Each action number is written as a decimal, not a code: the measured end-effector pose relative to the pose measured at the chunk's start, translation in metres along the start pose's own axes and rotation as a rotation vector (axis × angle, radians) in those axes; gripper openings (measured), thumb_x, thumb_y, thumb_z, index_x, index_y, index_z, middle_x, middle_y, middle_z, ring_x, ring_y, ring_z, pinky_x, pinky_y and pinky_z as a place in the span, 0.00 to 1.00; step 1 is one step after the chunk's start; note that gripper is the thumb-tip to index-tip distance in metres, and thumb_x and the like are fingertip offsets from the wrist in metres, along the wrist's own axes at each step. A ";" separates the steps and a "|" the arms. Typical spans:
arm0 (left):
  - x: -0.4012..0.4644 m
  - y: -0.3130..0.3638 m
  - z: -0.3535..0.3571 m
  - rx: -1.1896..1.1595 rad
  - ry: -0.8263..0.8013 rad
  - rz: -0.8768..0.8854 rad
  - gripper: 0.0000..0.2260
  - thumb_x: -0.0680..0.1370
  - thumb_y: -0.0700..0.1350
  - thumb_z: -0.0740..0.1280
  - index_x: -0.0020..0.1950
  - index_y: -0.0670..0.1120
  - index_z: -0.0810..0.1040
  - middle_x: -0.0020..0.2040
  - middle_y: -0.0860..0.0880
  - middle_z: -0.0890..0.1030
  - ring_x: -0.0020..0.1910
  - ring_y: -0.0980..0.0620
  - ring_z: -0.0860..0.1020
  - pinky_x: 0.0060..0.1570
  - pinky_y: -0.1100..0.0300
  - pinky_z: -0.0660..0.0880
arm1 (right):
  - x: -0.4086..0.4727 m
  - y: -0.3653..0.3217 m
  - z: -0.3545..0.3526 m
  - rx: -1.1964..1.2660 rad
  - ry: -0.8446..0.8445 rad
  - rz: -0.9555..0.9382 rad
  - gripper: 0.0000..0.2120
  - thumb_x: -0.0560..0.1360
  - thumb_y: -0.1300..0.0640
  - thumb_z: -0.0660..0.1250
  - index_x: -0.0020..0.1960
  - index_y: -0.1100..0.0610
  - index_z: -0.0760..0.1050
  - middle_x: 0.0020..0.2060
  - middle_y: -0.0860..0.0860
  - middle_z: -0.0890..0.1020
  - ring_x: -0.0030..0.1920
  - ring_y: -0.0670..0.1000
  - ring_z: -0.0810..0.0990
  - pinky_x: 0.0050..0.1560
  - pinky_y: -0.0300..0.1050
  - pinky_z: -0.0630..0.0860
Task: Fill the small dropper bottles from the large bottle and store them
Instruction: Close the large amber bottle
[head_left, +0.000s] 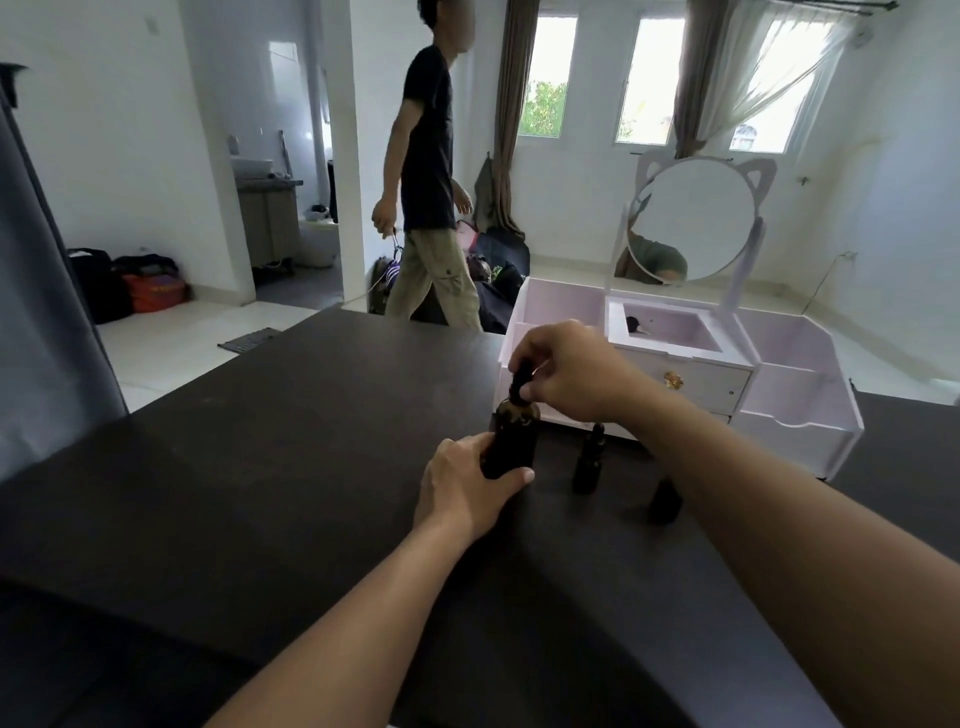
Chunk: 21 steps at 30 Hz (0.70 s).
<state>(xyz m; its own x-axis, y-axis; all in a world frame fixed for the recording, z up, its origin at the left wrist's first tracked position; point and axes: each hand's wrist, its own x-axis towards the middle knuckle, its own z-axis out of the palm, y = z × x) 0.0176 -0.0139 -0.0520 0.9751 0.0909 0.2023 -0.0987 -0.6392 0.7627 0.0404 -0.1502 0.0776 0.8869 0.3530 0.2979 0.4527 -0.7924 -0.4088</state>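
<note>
The large dark bottle (514, 439) stands upright on the dark table (260, 441). My left hand (465, 493) grips its lower body. My right hand (569, 371) is closed on the black dropper cap (521, 384) at its neck. Two small dark dropper bottles stand to the right of it: one (588, 460) close by, the other (665, 499) partly hidden under my right forearm. Behind them sits a pale pink organiser (800, 415) with open compartments, a drawer and a round mirror.
The organiser's top compartment (670, 327) holds a small dark item. A person (426, 171) walks across the room beyond the table's far edge. Bags lie on the floor at the left and behind that person. A grey cloth (36, 312) hangs at the left.
</note>
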 end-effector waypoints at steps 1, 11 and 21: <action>0.000 -0.001 0.001 0.007 0.002 0.003 0.20 0.69 0.62 0.73 0.58 0.57 0.80 0.52 0.52 0.81 0.52 0.51 0.79 0.54 0.52 0.78 | 0.000 0.000 -0.001 -0.002 -0.023 -0.012 0.10 0.70 0.65 0.73 0.50 0.55 0.81 0.45 0.51 0.84 0.45 0.51 0.82 0.53 0.48 0.80; 0.000 -0.003 0.002 0.025 0.001 0.008 0.19 0.71 0.61 0.72 0.59 0.58 0.80 0.51 0.53 0.78 0.54 0.52 0.75 0.56 0.53 0.75 | 0.009 -0.005 -0.004 -0.275 -0.068 -0.074 0.13 0.72 0.48 0.73 0.46 0.58 0.81 0.40 0.52 0.80 0.42 0.53 0.78 0.43 0.47 0.77; 0.002 -0.006 0.006 0.038 0.009 -0.011 0.20 0.70 0.62 0.72 0.60 0.59 0.80 0.53 0.53 0.79 0.55 0.51 0.75 0.56 0.52 0.75 | 0.009 -0.008 -0.010 -0.307 -0.191 -0.071 0.06 0.73 0.55 0.71 0.49 0.54 0.79 0.44 0.52 0.80 0.46 0.54 0.80 0.50 0.52 0.80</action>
<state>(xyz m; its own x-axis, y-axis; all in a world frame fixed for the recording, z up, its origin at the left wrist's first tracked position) 0.0210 -0.0142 -0.0597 0.9741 0.1048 0.2002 -0.0806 -0.6664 0.7412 0.0442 -0.1460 0.0925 0.8687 0.4759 0.1375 0.4906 -0.8648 -0.1064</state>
